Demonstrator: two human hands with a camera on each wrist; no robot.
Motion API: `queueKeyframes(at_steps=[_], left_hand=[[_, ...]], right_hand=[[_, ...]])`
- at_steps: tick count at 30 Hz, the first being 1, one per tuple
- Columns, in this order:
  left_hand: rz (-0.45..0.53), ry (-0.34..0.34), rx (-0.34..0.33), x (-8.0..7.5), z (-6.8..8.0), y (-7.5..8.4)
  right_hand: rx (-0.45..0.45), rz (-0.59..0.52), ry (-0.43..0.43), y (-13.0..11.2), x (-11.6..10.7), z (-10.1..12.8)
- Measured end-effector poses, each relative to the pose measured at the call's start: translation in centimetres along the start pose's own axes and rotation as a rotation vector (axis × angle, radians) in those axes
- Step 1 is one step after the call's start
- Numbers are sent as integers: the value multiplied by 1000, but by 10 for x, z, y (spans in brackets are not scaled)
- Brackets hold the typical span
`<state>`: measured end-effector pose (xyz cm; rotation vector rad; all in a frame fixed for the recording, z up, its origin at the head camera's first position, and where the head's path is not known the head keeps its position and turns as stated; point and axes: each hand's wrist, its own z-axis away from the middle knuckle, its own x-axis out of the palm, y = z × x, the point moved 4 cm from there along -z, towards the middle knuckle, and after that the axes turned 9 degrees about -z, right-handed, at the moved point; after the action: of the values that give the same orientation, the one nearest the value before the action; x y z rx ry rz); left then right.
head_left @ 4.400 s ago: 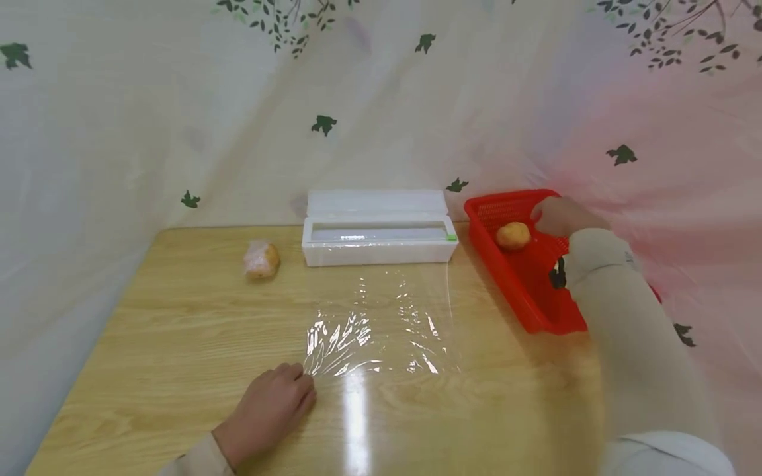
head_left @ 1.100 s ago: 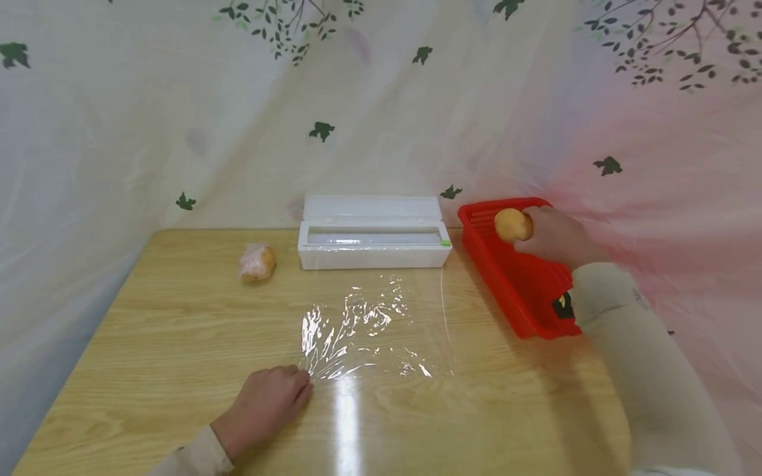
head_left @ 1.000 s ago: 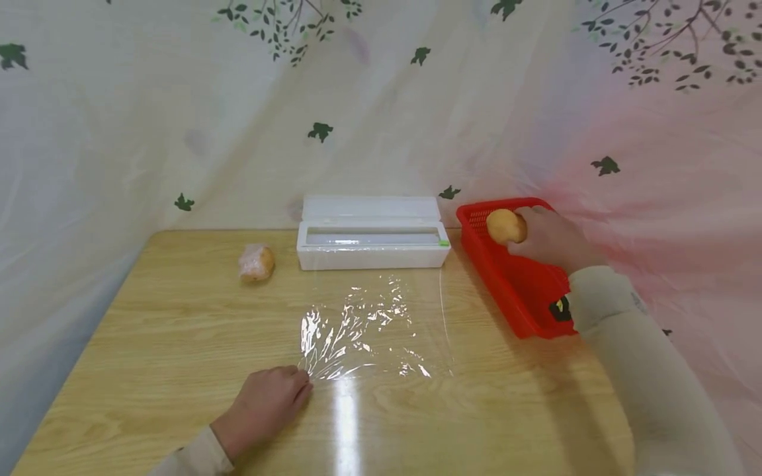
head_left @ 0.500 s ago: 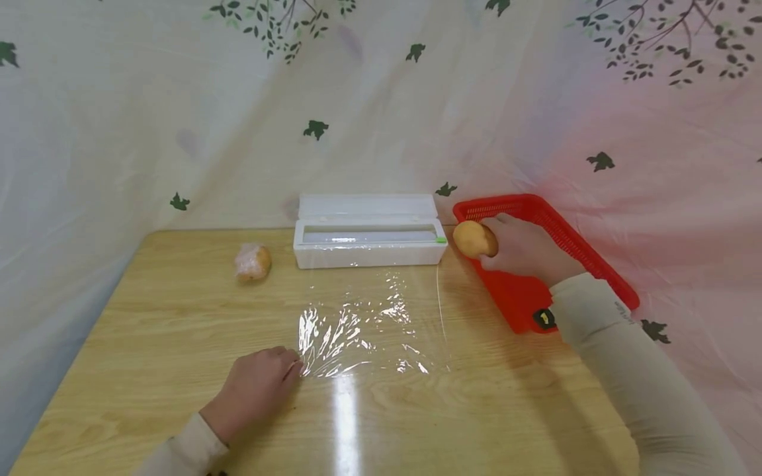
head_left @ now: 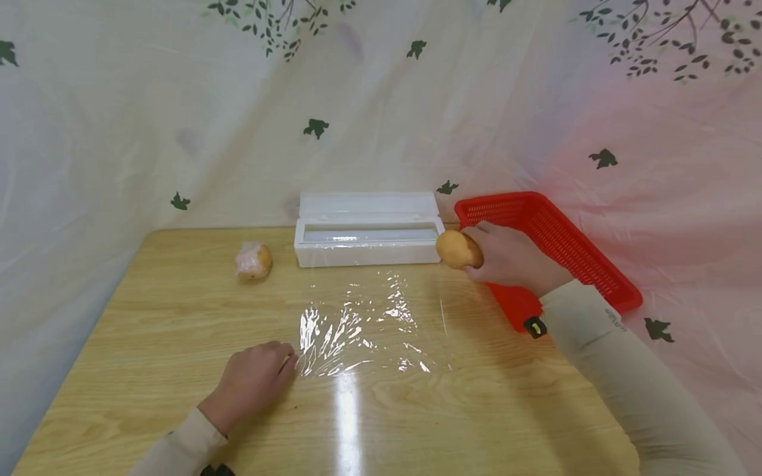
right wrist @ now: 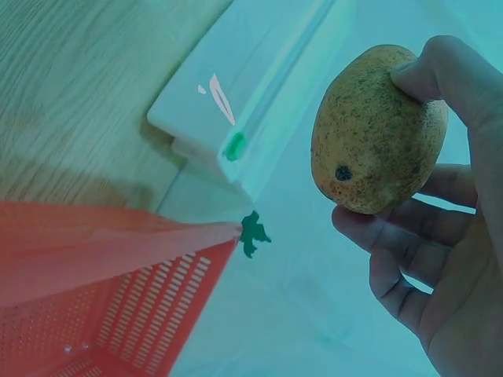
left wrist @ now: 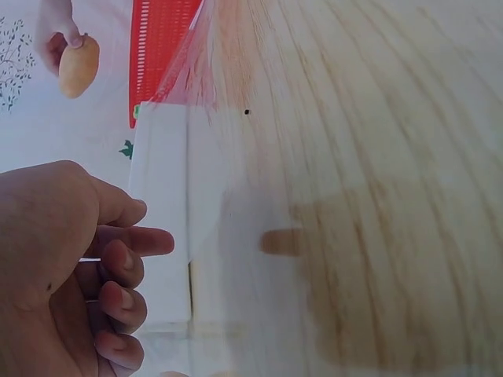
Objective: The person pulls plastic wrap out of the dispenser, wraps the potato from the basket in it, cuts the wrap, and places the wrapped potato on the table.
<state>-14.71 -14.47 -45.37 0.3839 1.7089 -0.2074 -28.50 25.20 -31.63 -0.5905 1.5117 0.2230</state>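
**Operator:** Since the earlier frames my right hand [head_left: 508, 258] has lifted the potato [head_left: 457, 249] out of the red basket [head_left: 559, 244] and carried it left. It now hangs over the table's far edge, just beside the right end of the white wrap box [head_left: 369, 238]. My fingers and thumb are curled round the potato [right wrist: 377, 129], so it is held clear of the wood.

**Observer:** And the left hand?

**Operator:** My left hand [head_left: 253, 382] hasn't shifted. It rests on the table [head_left: 149, 317] at the near left corner of the plastic wrap [head_left: 372, 330], fingers loosely bent, fingertips at the sheet's edge. I can't tell whether they pin it or only touch it.

**Observer:** How far along would you say you are?

**Operator:** I judge it about halfway. One wrapped potato [head_left: 254, 260] already lies toward the far left of the table. A sheet is spread flat in the middle, in front of the box. The basket looks empty as far as I can see into it. What's left, I think, is setting this potato on the sheet and folding the wrap round it.
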Motion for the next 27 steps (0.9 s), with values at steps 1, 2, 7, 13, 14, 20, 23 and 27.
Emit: queueKeyframes(at_steps=[1,2,7,13,14,20,23,27], left_hand=[[0,-4,-3,1,0,-1],[2,-5,-5,1,0,-1],[30,-7,-38,3,0,-6],[75,-50,-110,10,-2,-16],[79,-51,-113,11,-2,-17],[92,-44,-116,11,-3,-19],[95,-45,-121,12,-4,-20],[108,-46,-130,13,-5,-20]], right_hand=[[-6,-2,-2,-2,1,0],[-8,-1,-3,-3,2,0],[-17,-12,-12,-14,6,-2],[-68,-35,-32,-32,15,-2],[-78,-43,-35,-36,17,-2],[-159,-60,-46,-56,30,-2],[-180,-58,-75,-65,35,-1],[-197,-74,-103,-75,42,1]])
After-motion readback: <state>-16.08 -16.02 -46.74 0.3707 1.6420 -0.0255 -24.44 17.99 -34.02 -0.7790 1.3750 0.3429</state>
